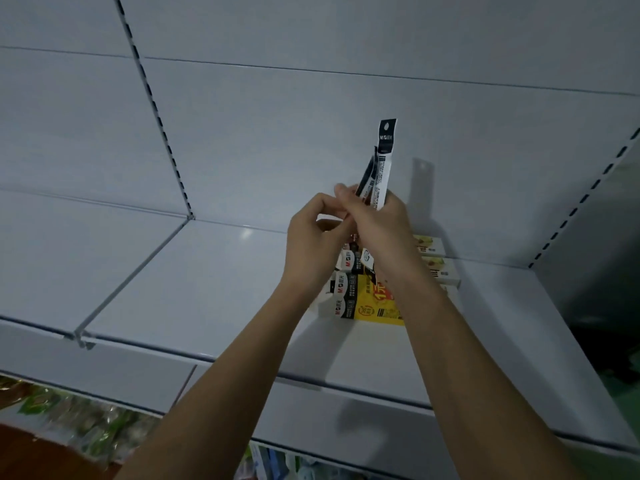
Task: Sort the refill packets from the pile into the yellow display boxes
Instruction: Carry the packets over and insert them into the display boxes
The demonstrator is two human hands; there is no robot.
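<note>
My right hand (375, 223) grips a small bunch of narrow black-and-white refill packets (382, 161), held upright above the shelf. Touching it from the left, my left hand (317, 233) has its fingers curled and pinches the lower end of the bunch. Below both hands stands a yellow display box (375, 303) on the white shelf, with several black-and-white packets (343, 289) standing in its left side. My forearms hide part of the box.
Pale boxes with yellow tops (438, 268) lie stacked right of the yellow box. The white shelf (194, 285) stretches left to a divider rail. Slotted uprights run up the back panel (162, 126) and the right side. Coloured goods (69, 414) sit on the lower level.
</note>
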